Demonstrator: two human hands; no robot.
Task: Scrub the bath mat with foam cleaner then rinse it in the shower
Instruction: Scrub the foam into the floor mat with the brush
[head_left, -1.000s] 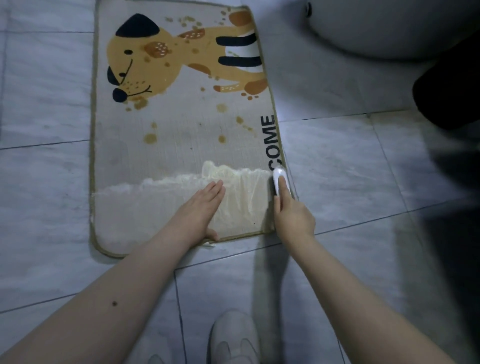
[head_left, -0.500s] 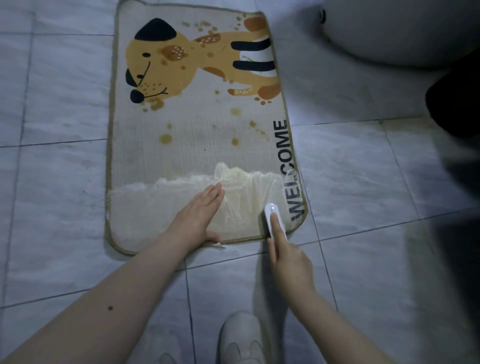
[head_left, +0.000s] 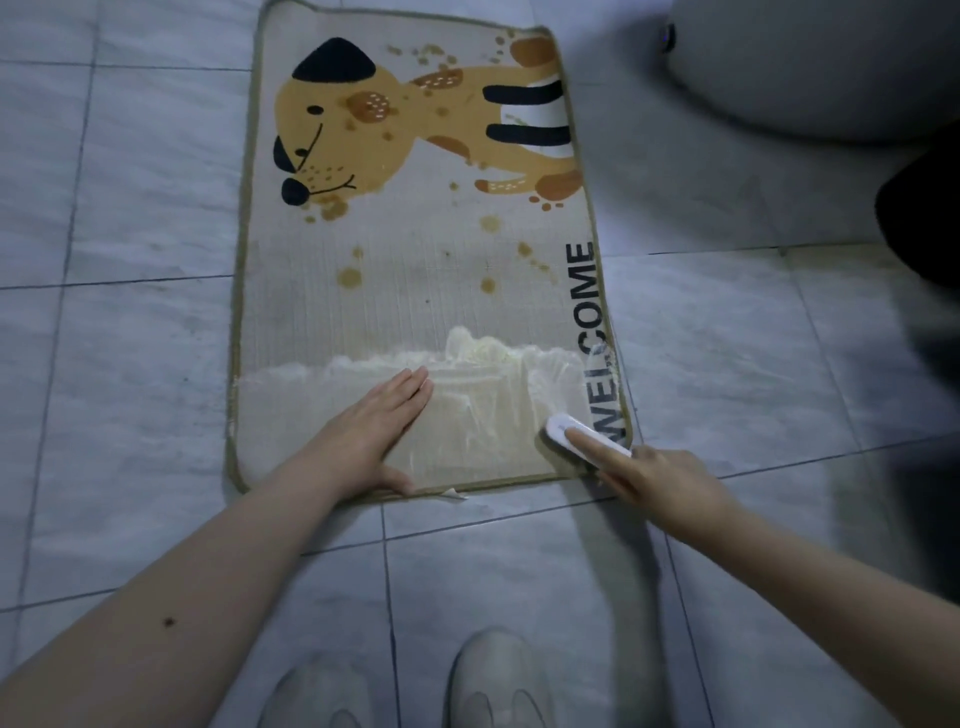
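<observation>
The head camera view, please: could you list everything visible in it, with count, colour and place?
bath mat: one, beige with a tan dog print and black WELCOME lettering, flat on the floor, centre.
foam: one band, whitish, across the near part of the mat.
brush: one, white, at the mat's near right corner.
floor tiles: many, pale grey marbled, all around the mat.
toilet: one, grey-white, top right, partly cut off.
dark object: one, black, right edge; cannot tell what it is.
shoes: two, pale grey, bottom centre.
left hand: one, pressed flat on the mat's near part, fingers straight.
right hand: one, holds the brush, forefinger laid along its top.
</observation>
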